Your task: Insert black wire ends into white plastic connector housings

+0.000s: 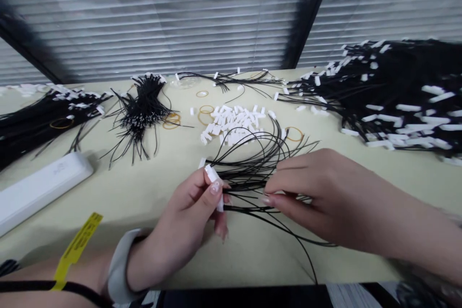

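Fingers of the left hand pinch a white connector, probably steadying it; the right hand's fingertips close around thin black wires.

The left hand is pinched, its thumb pressed on top and its lower fingers hanging curled. The wrist wears a grey band. The right hand comes from the right, palm down, with thumb and index finger closed together.
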